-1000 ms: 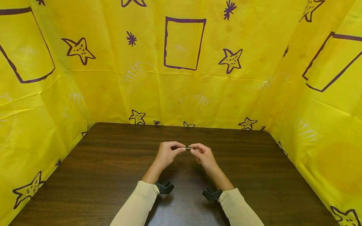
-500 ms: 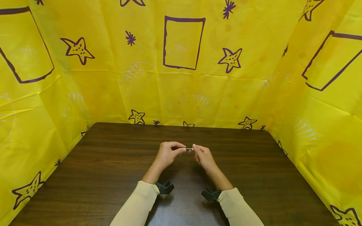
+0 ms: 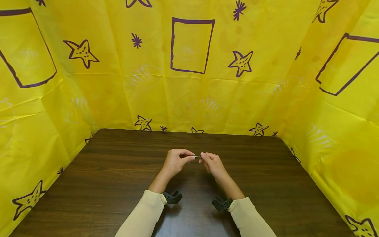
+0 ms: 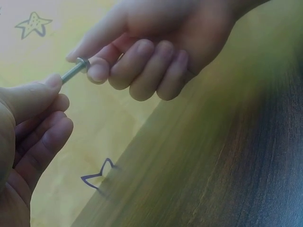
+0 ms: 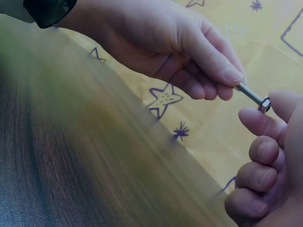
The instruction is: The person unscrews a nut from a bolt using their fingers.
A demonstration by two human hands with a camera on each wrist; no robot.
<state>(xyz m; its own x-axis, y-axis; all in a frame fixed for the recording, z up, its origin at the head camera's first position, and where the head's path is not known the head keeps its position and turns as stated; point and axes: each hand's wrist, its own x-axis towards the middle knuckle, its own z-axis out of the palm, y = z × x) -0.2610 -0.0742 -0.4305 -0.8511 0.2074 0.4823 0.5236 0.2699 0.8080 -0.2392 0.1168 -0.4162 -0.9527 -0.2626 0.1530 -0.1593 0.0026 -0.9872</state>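
Note:
Over the middle of the table, my left hand (image 3: 174, 162) pinches one end of a thin metal bolt (image 5: 249, 93) between thumb and forefinger. The bolt lies roughly level between both hands, its shank showing silver. At its right end is a small hex nut (image 5: 264, 105), also visible as a rim in the left wrist view. Thumb and forefinger of my right hand (image 3: 214, 165) hold the nut from either side, the other fingers curled in. The bolt end inside the left fingertips is hidden.
A dark wood-grain table (image 3: 118, 184) spreads beneath the hands. Yellow cloth (image 3: 189, 92) printed with starfish walls it in at the back and both sides. Each wrist carries a dark camera mount (image 3: 172, 197) by the cream sleeve (image 3: 142, 215).
The right thumb and forefinger have shifted around the nut, lifting off its front face and closing over it again. The left hand keeps its pinch on the bolt, nearly still.

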